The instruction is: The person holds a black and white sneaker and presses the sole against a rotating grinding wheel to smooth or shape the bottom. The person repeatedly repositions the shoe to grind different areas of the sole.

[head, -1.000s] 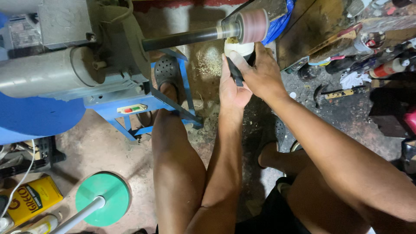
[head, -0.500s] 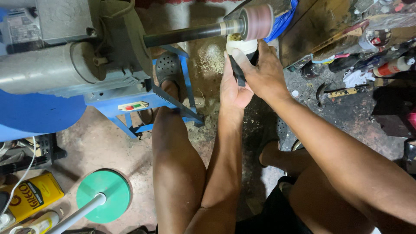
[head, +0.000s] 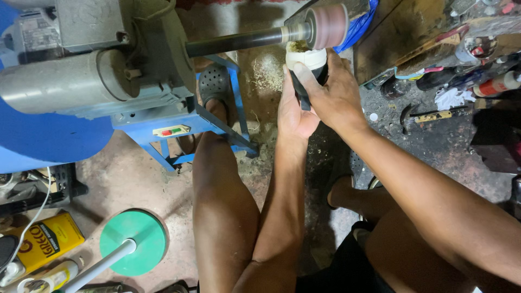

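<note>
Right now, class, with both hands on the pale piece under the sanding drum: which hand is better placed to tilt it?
Probably the right hand: it wraps over the top of the pale piece, fingers nearest the drum. The left hand cups it from below, steadying.

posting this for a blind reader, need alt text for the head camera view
Seen from above, a seated person's left hand and right hand press a pale rounded workpiece up against a pink sanding drum on the dark shaft of a grey motor on a blue stand. Sawdust lies on the floor beneath.
</note>
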